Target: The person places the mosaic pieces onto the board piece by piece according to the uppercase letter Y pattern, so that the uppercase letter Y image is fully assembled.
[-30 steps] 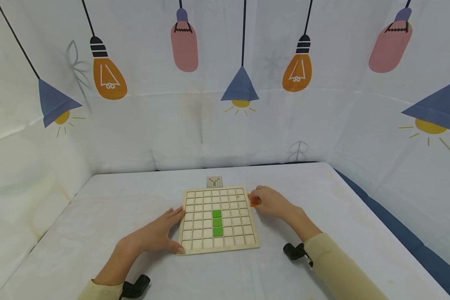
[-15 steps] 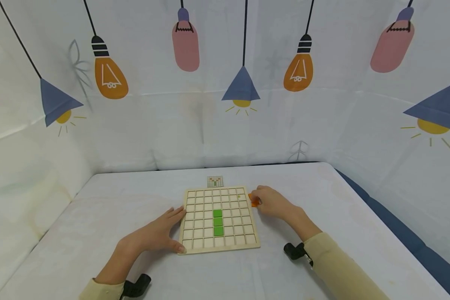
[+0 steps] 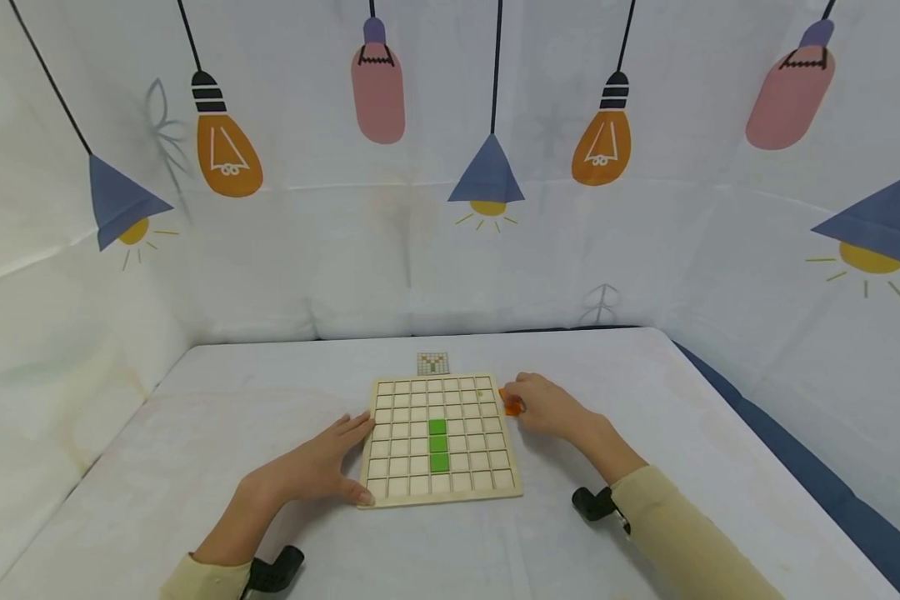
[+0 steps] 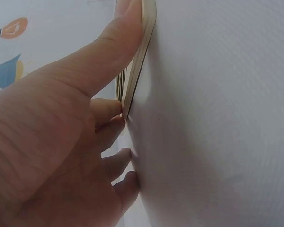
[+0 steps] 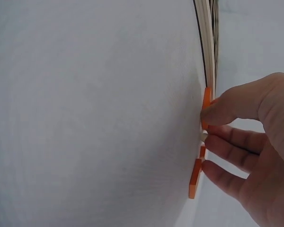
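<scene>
Three green tiles (image 3: 438, 444) sit on the board (image 3: 405, 442); the left hand (image 3: 317, 466), spread wide, likely steadies it, while the right hand (image 3: 546, 407) pinches an orange tile (image 5: 207, 96).

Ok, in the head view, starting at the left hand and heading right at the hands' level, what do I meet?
Left hand → three green tiles set in a column on the wooden grid board → orange tiles → right hand.
</scene>
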`<state>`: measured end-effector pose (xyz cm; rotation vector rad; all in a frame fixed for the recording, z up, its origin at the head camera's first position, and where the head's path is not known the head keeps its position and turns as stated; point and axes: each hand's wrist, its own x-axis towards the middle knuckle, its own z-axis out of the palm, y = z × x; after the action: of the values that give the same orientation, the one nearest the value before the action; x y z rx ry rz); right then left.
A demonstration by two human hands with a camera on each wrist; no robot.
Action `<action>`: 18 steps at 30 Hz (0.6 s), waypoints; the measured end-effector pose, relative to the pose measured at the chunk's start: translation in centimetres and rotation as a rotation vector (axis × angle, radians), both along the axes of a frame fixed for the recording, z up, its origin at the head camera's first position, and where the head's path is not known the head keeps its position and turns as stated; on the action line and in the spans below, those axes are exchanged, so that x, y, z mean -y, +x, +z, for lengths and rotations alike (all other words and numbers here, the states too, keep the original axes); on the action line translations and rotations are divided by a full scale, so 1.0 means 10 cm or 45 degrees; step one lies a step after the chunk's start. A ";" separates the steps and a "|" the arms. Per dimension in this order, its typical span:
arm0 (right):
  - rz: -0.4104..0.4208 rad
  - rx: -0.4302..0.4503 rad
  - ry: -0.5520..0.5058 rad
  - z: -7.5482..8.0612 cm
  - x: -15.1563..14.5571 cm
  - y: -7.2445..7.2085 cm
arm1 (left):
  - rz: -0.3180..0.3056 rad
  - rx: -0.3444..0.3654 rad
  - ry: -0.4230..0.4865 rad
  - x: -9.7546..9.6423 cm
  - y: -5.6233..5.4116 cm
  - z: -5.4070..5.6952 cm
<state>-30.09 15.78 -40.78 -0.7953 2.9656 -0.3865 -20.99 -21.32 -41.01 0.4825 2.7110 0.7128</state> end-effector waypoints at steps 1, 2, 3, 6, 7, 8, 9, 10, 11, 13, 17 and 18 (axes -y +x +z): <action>-0.001 0.003 0.000 0.00 0.00 0.01 | -0.002 0.001 0.001 0.00 0.00 0.00; -0.003 0.006 -0.001 0.00 0.00 0.01 | -0.004 0.001 0.003 0.00 0.01 0.01; -0.002 0.005 0.002 0.00 0.00 0.01 | -0.002 0.004 0.002 -0.01 0.01 0.01; 0.020 -0.012 0.011 0.01 0.01 0.00 | -0.003 0.006 0.006 0.00 0.01 0.02; 0.028 -0.017 0.016 0.01 0.01 0.00 | -0.003 0.005 0.007 0.00 0.01 0.02; 0.034 -0.022 0.022 0.01 0.01 0.00 | -0.001 0.006 0.007 0.00 0.01 0.01; 0.042 -0.025 0.023 0.02 0.01 0.00 | -0.002 0.004 0.005 0.00 0.01 0.01; 0.049 -0.027 0.029 0.02 0.01 0.00 | -0.003 0.002 0.006 0.00 0.01 0.01; 0.053 -0.028 0.034 0.03 0.01 0.00 | -0.004 0.001 0.007 0.00 0.00 0.01; 0.055 -0.027 0.039 0.03 0.00 0.01 | -0.007 -0.001 0.009 0.00 0.00 0.00; 0.060 -0.033 0.035 0.04 -0.02 0.01 | -0.003 -0.002 0.011 0.00 0.00 0.00; 0.058 -0.031 0.027 0.04 -0.03 0.00 | -0.001 -0.002 0.011 0.00 0.00 0.00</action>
<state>-30.04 16.07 -40.42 -0.8694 2.9630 -0.3443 -20.98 -21.29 -41.01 0.4866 2.7096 0.7246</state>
